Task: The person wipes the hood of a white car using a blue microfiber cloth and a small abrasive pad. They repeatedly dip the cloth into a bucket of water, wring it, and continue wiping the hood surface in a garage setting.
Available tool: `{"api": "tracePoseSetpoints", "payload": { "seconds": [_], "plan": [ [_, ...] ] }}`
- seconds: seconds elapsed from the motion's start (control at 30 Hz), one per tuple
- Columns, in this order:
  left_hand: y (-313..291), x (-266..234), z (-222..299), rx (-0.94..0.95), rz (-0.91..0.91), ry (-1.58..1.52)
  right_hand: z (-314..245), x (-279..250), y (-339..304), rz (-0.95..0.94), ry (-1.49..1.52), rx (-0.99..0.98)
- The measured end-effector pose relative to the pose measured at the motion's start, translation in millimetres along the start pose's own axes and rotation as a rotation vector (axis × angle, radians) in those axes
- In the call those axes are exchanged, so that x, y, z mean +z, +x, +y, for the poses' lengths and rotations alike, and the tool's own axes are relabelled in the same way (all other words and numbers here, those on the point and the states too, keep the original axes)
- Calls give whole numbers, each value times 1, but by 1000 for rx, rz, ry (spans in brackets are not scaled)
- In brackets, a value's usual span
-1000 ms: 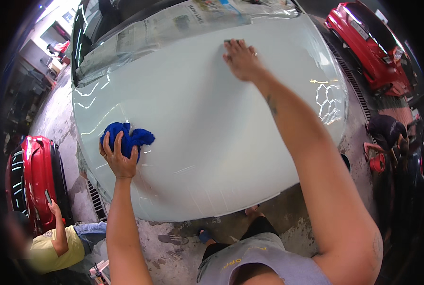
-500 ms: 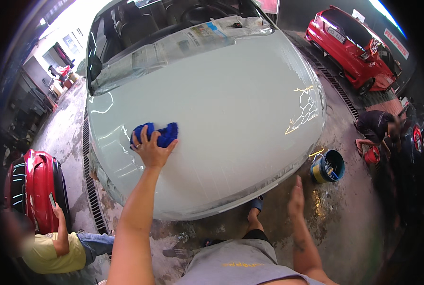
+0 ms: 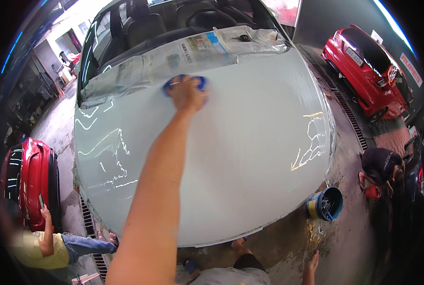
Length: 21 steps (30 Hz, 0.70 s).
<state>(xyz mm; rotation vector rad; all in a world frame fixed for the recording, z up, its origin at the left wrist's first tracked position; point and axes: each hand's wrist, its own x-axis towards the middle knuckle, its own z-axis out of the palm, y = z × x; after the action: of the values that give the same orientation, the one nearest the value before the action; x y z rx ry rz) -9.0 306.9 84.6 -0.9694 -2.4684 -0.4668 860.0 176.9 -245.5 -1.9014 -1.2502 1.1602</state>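
My left hand (image 3: 188, 93) presses a bunched blue cloth (image 3: 202, 83) onto the pale grey-white car hood (image 3: 250, 128), near its windshield end. The cloth bulges out around my fingers, and part of it is hidden under the hand. My left arm reaches straight across the hood. My right hand (image 3: 312, 262) hangs low at the right, off the car and holding nothing, its fingers stretched out. Newspaper sheets (image 3: 159, 59) and clear film cover the windshield base just beyond the cloth.
A dark blue bucket (image 3: 330, 204) stands on the wet floor by the hood's right front corner. A small dark object (image 3: 244, 38) lies on the newspaper. One person (image 3: 382, 166) bends at the right; another (image 3: 46, 244) holds a phone at the left. Red cars flank both sides.
My left hand has slid the blue cloth away from me and to the right, from the hood's left side toward the newspaper. My body leans farther forward; my right hand sits lower in view.
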Motion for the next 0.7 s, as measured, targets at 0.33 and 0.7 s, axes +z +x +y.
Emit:
{"api": "tracePoseSetpoints", "payload": {
  "seconds": [0.33, 0.7],
  "plan": [
    [-52, 29, 151, 523, -105, -267, -244, 80, 84, -158, 343, -178],
    [-177, -51, -52, 472, 59, -72, -407, 342, -147, -257, -392, -1426]
  ]
}}
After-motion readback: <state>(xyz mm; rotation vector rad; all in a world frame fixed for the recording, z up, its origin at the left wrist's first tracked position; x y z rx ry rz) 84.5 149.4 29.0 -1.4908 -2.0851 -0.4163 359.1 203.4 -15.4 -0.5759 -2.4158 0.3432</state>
